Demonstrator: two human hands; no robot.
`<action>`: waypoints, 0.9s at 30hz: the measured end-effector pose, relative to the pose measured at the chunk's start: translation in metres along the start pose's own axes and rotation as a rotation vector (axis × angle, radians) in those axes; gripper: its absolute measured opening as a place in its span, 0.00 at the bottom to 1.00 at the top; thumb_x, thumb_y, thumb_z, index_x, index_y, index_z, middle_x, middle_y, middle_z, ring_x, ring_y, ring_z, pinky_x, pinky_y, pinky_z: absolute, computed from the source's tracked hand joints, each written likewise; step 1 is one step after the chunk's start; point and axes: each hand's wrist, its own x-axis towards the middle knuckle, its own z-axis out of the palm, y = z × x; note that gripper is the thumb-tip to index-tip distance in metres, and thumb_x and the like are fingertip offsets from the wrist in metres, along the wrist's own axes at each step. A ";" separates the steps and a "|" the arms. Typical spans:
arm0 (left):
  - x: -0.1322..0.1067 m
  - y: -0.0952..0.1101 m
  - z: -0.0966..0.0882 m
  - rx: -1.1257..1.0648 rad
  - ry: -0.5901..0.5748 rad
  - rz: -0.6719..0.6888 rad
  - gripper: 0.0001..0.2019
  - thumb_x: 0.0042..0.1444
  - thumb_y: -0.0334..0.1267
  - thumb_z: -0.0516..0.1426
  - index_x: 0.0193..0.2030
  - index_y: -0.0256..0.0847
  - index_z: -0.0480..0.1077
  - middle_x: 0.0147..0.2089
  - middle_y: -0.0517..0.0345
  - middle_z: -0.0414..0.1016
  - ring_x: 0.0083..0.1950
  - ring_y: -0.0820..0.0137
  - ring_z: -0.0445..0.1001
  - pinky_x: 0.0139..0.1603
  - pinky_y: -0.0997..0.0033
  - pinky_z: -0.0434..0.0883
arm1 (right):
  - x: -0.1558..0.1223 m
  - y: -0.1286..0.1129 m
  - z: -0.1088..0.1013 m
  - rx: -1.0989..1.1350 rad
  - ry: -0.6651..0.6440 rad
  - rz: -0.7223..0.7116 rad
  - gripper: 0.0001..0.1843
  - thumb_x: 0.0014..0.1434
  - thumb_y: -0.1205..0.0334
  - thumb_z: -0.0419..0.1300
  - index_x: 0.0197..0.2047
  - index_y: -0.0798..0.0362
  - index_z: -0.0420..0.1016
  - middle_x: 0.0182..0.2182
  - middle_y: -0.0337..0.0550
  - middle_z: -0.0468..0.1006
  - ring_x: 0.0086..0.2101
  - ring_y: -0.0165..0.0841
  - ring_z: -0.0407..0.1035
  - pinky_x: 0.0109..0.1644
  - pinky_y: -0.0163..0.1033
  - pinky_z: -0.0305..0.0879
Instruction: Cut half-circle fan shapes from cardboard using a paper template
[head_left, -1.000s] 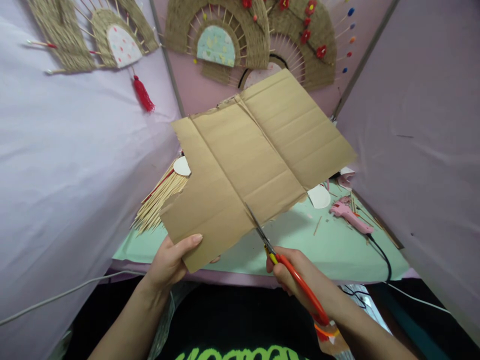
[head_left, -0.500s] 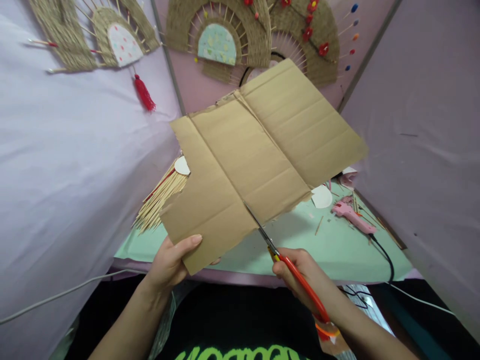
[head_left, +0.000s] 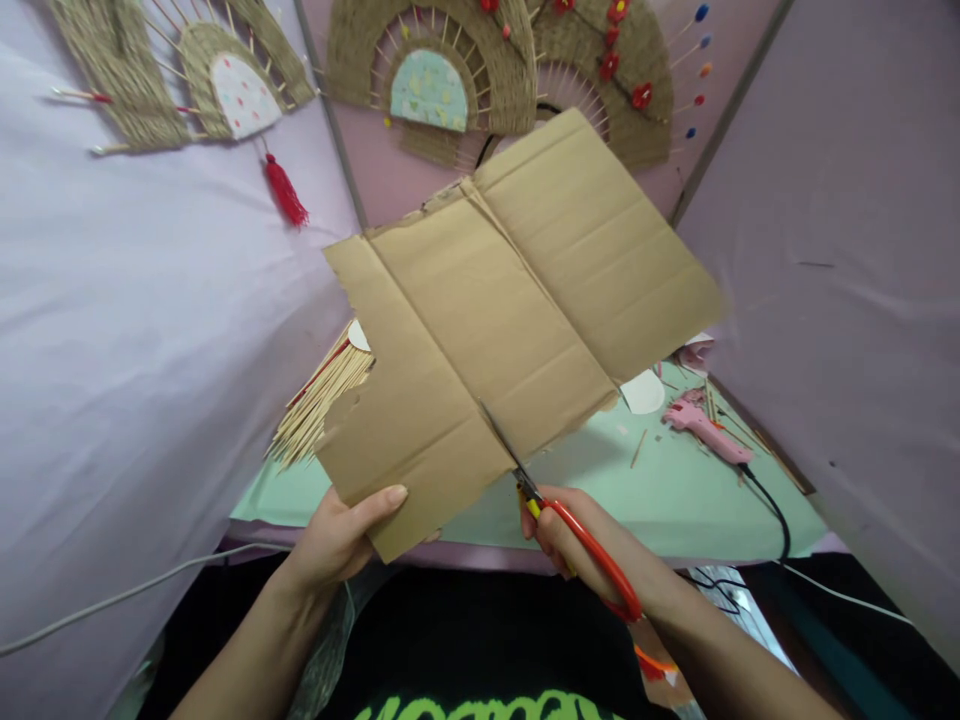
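Observation:
A large creased sheet of brown cardboard (head_left: 480, 310) with torn edges is held up over the table. My left hand (head_left: 352, 525) pinches its lower left part, the thumb on top and the fingers mostly hidden beneath. In my right hand (head_left: 566, 535) is a pair of scissors (head_left: 596, 550) with red handles. The blades lie across the cardboard's lower edge, one on top along a fold line, the other hidden under the sheet.
On the green tabletop (head_left: 585, 500), a pink glue gun (head_left: 705, 430) with a black cord lies right, near a white paper piece (head_left: 643, 392). Thin wooden sticks (head_left: 319, 405) are bundled at left. Woven fans (head_left: 442, 60) and a red tassel (head_left: 285, 190) hang behind.
My right hand and the scissors have shifted slightly left, with the blades further along the cardboard. The sheet has moved slightly left. Both hands keep their holds.

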 end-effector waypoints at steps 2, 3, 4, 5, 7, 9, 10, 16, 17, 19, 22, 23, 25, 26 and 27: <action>-0.004 0.000 0.002 -0.009 -0.005 -0.009 0.36 0.39 0.39 0.69 0.59 0.43 0.67 0.38 0.49 0.80 0.28 0.59 0.78 0.25 0.57 0.79 | 0.002 0.001 0.000 0.010 -0.020 -0.033 0.36 0.58 0.28 0.40 0.32 0.54 0.65 0.21 0.36 0.61 0.23 0.26 0.55 0.25 0.32 0.53; -0.006 0.001 0.003 -0.016 -0.001 -0.010 0.36 0.39 0.39 0.69 0.58 0.43 0.67 0.38 0.49 0.80 0.28 0.59 0.78 0.25 0.58 0.79 | 0.002 0.001 0.000 0.014 -0.021 -0.043 0.35 0.58 0.28 0.41 0.32 0.54 0.65 0.22 0.36 0.62 0.23 0.26 0.55 0.25 0.32 0.53; -0.007 0.002 0.004 -0.022 0.006 -0.011 0.35 0.40 0.39 0.69 0.58 0.43 0.67 0.37 0.50 0.80 0.27 0.60 0.78 0.24 0.59 0.79 | 0.003 0.001 0.000 0.015 -0.019 -0.045 0.35 0.58 0.28 0.41 0.32 0.54 0.65 0.22 0.36 0.62 0.23 0.27 0.55 0.25 0.32 0.53; -0.008 0.002 0.006 -0.029 0.012 -0.013 0.35 0.40 0.38 0.68 0.58 0.44 0.67 0.37 0.50 0.80 0.27 0.60 0.78 0.24 0.59 0.79 | 0.003 0.002 0.001 0.013 -0.014 -0.040 0.35 0.59 0.29 0.42 0.32 0.55 0.65 0.21 0.36 0.62 0.23 0.27 0.55 0.25 0.32 0.53; -0.009 0.003 0.008 -0.039 0.016 -0.020 0.34 0.41 0.38 0.68 0.58 0.45 0.67 0.38 0.50 0.80 0.28 0.60 0.78 0.25 0.60 0.79 | 0.003 0.003 0.002 0.006 0.006 -0.010 0.34 0.59 0.30 0.42 0.30 0.55 0.65 0.21 0.37 0.62 0.22 0.26 0.55 0.24 0.32 0.53; -0.009 0.003 0.008 -0.041 0.002 -0.025 0.35 0.41 0.38 0.68 0.59 0.45 0.67 0.40 0.50 0.80 0.30 0.59 0.79 0.25 0.60 0.79 | 0.004 0.004 0.004 0.006 0.031 0.037 0.32 0.60 0.33 0.43 0.28 0.55 0.65 0.20 0.37 0.62 0.22 0.26 0.55 0.23 0.32 0.51; -0.008 0.002 0.008 -0.040 -0.012 -0.027 0.35 0.40 0.39 0.68 0.59 0.45 0.67 0.40 0.50 0.80 0.30 0.58 0.79 0.25 0.59 0.79 | 0.004 0.004 0.006 0.010 0.046 0.061 0.31 0.61 0.34 0.44 0.27 0.54 0.64 0.19 0.36 0.62 0.21 0.26 0.54 0.22 0.32 0.50; -0.006 -0.003 0.010 -0.053 0.006 -0.012 0.36 0.40 0.39 0.68 0.59 0.44 0.67 0.40 0.50 0.80 0.30 0.60 0.79 0.26 0.60 0.79 | 0.005 -0.002 0.007 0.067 0.134 0.109 0.26 0.56 0.39 0.50 0.21 0.51 0.53 0.15 0.32 0.52 0.19 0.24 0.46 0.20 0.32 0.41; -0.004 -0.004 0.010 -0.056 -0.003 -0.018 0.36 0.40 0.39 0.69 0.59 0.44 0.66 0.41 0.49 0.80 0.30 0.60 0.79 0.27 0.60 0.79 | 0.005 -0.003 0.007 0.081 0.146 0.110 0.25 0.55 0.40 0.51 0.20 0.51 0.52 0.15 0.31 0.50 0.19 0.23 0.45 0.21 0.33 0.40; -0.001 -0.004 0.009 -0.059 -0.027 -0.034 0.37 0.39 0.39 0.69 0.60 0.44 0.66 0.42 0.49 0.80 0.32 0.59 0.79 0.29 0.60 0.79 | 0.006 -0.004 0.005 0.095 0.168 0.107 0.24 0.53 0.43 0.53 0.20 0.51 0.51 0.16 0.31 0.48 0.20 0.23 0.43 0.21 0.33 0.38; 0.005 -0.005 0.009 -0.109 0.039 0.009 0.39 0.37 0.42 0.70 0.59 0.42 0.67 0.43 0.48 0.80 0.37 0.58 0.80 0.35 0.63 0.79 | 0.008 -0.002 0.004 0.092 0.194 0.096 0.22 0.51 0.45 0.54 0.19 0.51 0.51 0.17 0.31 0.47 0.21 0.23 0.41 0.22 0.34 0.38; 0.007 -0.004 0.009 -0.136 0.088 0.041 0.39 0.36 0.44 0.70 0.58 0.42 0.67 0.43 0.49 0.80 0.40 0.57 0.80 0.38 0.64 0.79 | 0.008 -0.001 0.004 0.092 0.191 0.095 0.22 0.51 0.46 0.54 0.19 0.51 0.51 0.18 0.31 0.46 0.21 0.23 0.41 0.22 0.33 0.38; 0.010 -0.003 0.010 -0.165 0.181 0.096 0.37 0.37 0.47 0.70 0.57 0.41 0.68 0.44 0.49 0.80 0.43 0.56 0.79 0.41 0.63 0.78 | 0.008 0.002 0.005 0.093 0.176 0.097 0.21 0.51 0.46 0.54 0.19 0.51 0.52 0.17 0.31 0.46 0.21 0.23 0.41 0.22 0.33 0.38; 0.011 -0.002 0.012 -0.156 0.210 0.108 0.37 0.38 0.46 0.70 0.57 0.41 0.68 0.44 0.49 0.80 0.44 0.56 0.79 0.43 0.62 0.78 | 0.008 0.004 0.005 0.091 0.165 0.097 0.21 0.52 0.46 0.54 0.19 0.51 0.52 0.17 0.31 0.47 0.20 0.23 0.42 0.22 0.33 0.39; 0.012 -0.001 0.013 -0.137 0.226 0.116 0.36 0.39 0.45 0.70 0.57 0.40 0.68 0.44 0.49 0.80 0.45 0.55 0.79 0.44 0.62 0.78 | 0.008 0.006 0.006 0.087 0.154 0.093 0.21 0.52 0.46 0.54 0.19 0.51 0.52 0.17 0.31 0.47 0.20 0.23 0.42 0.22 0.33 0.39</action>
